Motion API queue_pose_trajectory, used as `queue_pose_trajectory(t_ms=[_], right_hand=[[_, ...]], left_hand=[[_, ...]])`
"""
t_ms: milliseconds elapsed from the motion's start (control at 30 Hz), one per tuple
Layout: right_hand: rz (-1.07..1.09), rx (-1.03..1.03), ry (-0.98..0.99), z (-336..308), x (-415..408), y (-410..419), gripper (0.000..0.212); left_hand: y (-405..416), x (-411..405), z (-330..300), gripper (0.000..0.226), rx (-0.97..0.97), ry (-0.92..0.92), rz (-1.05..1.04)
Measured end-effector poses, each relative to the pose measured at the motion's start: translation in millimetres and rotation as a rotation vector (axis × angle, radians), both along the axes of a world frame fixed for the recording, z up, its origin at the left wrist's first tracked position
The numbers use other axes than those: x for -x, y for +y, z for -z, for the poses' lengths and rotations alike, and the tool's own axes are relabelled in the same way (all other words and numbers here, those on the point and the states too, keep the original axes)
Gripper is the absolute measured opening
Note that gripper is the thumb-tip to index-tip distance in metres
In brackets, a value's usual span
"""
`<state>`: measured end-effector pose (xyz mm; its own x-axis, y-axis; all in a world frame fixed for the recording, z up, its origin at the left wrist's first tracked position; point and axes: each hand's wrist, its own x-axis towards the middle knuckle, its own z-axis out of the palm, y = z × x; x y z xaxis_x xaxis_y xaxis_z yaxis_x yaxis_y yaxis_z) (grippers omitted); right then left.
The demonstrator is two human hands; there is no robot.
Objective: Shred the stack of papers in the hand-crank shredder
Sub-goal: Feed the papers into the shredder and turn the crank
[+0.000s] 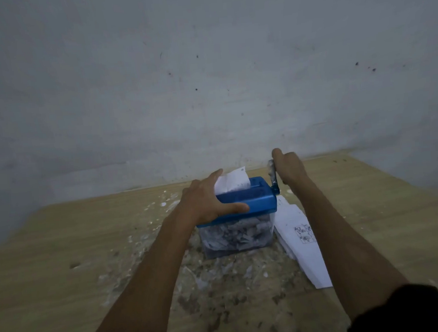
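Note:
A small hand-crank shredder with a blue top [261, 198] and a clear bin [238, 236] full of shreds stands mid-table. A white sheet [233, 180] sticks up out of its slot. My left hand [207, 199] rests on the shredder's left side, fingers straight behind the sheet and thumb stretched along the blue front edge. My right hand [288, 167] grips the crank handle [272, 173] at the shredder's right end, with the handle pointing upward. A stack of white papers [301, 240] with some print lies flat on the table right of the shredder, partly under my right forearm.
The wooden table [62, 256] is littered with paper scraps and dust around and in front of the shredder. A bare grey wall [205, 75] rises right behind the table's far edge. A dark shape [413, 313] fills the bottom right corner.

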<state>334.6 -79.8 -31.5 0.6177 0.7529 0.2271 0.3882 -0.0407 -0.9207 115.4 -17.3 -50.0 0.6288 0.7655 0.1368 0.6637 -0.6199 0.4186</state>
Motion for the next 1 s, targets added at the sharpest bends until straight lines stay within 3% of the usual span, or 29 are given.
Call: queue_pose_trajectory(t_ms=[200, 367, 467, 567, 667, 767, 800, 867, 1000], right_hand=[[-0.101, 0.18, 0.039, 15.4, -7.8, 15.5, 0.047], [-0.039, 0.344, 0.061, 38.9, -13.3, 24.9, 0.027], [-0.109, 0.457, -0.142, 54.0, -13.7, 17.6, 0.021], [-0.144, 0.534, -0.214, 71.9, -13.1, -9.4, 0.016], [-0.107, 0.551, -0.437, 88.4, -13.5, -31.9, 0.016], [-0.108, 0.453, -0.538, 92.5, -4.7, -58.6, 0.017], [-0.101, 0.408, -0.517, 91.4, -3.1, -66.3, 0.025], [-0.082, 0.257, -0.296, 86.5, 0.9, -77.8, 0.034], [-0.095, -0.006, 0.094, 65.9, 10.6, -82.2, 0.029]], left_hand=[[-5.4, -0.7, 6.6, 0.126, 0.016, -0.073, -0.055], [-11.4, -0.4, 3.6, 0.119, 0.004, -0.086, -0.071], [-12.2, -0.5, 3.9, 0.117, 0.02, -0.103, -0.1], [-11.5, -1.9, 3.6, 0.114, 0.02, -0.11, -0.106], [-11.5, -1.2, 1.0, 0.112, 0.015, -0.092, -0.116], [-12.3, -2.4, -0.8, 0.113, 0.013, -0.047, -0.122], [-13.1, -3.6, -2.1, 0.115, 0.014, -0.031, -0.124], [-13.4, -4.6, -4.1, 0.116, 0.009, 0.002, -0.123], [-13.4, -4.6, -7.5, 0.125, 0.002, 0.053, -0.108]])
